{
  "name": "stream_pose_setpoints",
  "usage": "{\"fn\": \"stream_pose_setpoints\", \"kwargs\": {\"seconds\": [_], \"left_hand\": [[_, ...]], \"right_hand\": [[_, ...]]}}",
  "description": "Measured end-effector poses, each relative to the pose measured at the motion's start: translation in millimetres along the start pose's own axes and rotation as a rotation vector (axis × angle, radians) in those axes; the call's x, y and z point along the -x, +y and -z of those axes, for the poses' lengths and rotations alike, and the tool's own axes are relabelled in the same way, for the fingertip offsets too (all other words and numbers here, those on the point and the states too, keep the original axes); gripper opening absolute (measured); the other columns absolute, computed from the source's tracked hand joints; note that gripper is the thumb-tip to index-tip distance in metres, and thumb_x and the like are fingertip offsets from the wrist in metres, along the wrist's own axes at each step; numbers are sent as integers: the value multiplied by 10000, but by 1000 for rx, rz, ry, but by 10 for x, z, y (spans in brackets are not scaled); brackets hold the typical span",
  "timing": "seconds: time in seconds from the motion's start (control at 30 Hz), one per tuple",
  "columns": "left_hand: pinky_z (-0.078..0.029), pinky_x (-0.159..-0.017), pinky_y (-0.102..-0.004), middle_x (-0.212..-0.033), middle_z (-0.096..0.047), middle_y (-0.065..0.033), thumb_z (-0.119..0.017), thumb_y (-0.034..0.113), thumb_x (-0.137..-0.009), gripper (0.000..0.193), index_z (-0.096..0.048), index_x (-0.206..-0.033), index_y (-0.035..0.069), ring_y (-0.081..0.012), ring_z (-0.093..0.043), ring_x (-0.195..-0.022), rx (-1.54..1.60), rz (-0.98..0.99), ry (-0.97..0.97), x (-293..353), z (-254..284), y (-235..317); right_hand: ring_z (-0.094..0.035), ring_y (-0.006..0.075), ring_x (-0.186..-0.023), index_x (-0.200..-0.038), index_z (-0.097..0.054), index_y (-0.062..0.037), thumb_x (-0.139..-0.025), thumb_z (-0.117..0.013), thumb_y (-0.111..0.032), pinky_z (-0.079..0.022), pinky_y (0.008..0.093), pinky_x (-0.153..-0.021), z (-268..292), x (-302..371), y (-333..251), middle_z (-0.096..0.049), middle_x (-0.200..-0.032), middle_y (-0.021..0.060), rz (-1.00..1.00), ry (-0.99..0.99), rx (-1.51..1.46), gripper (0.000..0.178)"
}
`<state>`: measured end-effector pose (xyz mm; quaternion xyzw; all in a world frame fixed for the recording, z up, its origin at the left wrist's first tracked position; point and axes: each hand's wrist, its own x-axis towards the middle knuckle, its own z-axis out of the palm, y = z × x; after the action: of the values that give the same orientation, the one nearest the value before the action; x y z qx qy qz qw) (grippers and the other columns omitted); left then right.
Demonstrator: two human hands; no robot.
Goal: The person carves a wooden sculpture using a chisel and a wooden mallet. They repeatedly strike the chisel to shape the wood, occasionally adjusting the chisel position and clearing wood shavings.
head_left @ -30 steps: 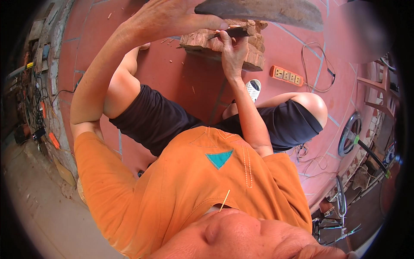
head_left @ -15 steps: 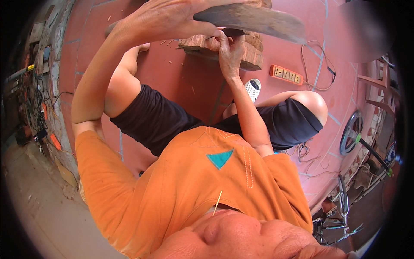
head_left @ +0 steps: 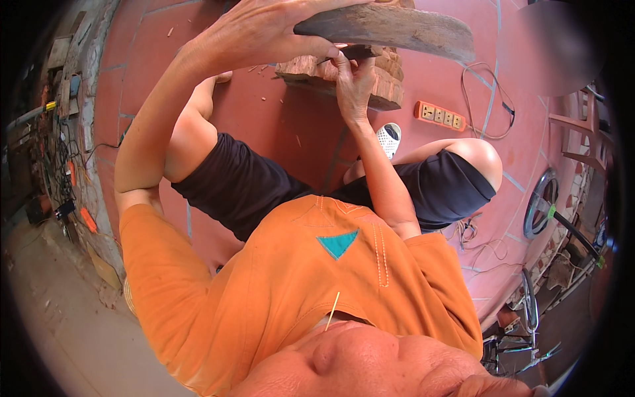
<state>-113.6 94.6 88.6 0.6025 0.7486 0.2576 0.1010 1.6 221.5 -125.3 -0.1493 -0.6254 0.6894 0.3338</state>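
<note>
My left hand (head_left: 254, 33) reaches up from the left and is closed around the end of a long, weathered grey-brown piece of wood (head_left: 397, 32). This wood extends to the right above my right hand (head_left: 356, 83). The fingers of my right hand are bent around a dark, narrow thing (head_left: 359, 51), mostly hidden, whose kind I cannot make out. My left thumb meets the right thumb tip. Under both hands, a rough reddish-brown wooden block (head_left: 311, 69) with a carved, uneven edge rests on the floor, partly covered by the hands and the upper piece.
Right of the block, an orange power strip (head_left: 440, 115) with a looped cable lies on the red tiled floor (head_left: 278, 126). Wood chips are scattered left of the block. A reddish chair (head_left: 582, 132) and a dark wheel (head_left: 541, 204) stand at right; cords and tools line the left wall.
The long piece of wood has shifted slightly and looks sharper than before. My left forearm sits a little farther right. The right hand keeps its place at the block.
</note>
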Motion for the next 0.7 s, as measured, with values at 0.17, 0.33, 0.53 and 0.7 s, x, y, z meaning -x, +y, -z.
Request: {"fn": "stream_pose_setpoints", "kwargs": {"seconds": [0.17,0.33,0.53,0.7], "left_hand": [[-540,-848,-452,-1071,-690,-274,-729,463,-906,802,-433,-1545,78,-389,-698,-983,-66,103,-128,72,-41,-21],[-540,-835,-455,-1054,-694,-251,-720,471,-908,801,-427,-1547,86,-386,-698,-965,-204,173,-263,101,-24,-46],[-539,-806,-463,-1038,-700,-232,-718,396,-908,779,-409,-1553,89,-393,-693,-944,-77,82,-114,56,-15,32],[-545,-864,-463,-1116,-698,-249,-723,326,-885,729,-460,-1515,70,-396,-695,-1013,-298,241,-307,74,57,-25]], "right_hand": [[-693,169,-888,-1193,-554,24,-989,-698,-97,-569,330,-836,16,-18,18,-730,-995,123,6,-15,59,278],[-683,152,-761,-1197,-542,41,-989,-699,-101,-552,312,-681,10,12,-23,-735,-930,127,-65,-69,125,296],[-646,124,-656,-1190,-540,43,-982,-699,-80,-521,289,-590,12,0,-48,-712,-824,101,28,-77,181,289],[-652,126,-716,-1176,-552,35,-982,-696,-70,-523,277,-608,11,12,-30,-708,-896,75,-95,-70,-22,263]]}}
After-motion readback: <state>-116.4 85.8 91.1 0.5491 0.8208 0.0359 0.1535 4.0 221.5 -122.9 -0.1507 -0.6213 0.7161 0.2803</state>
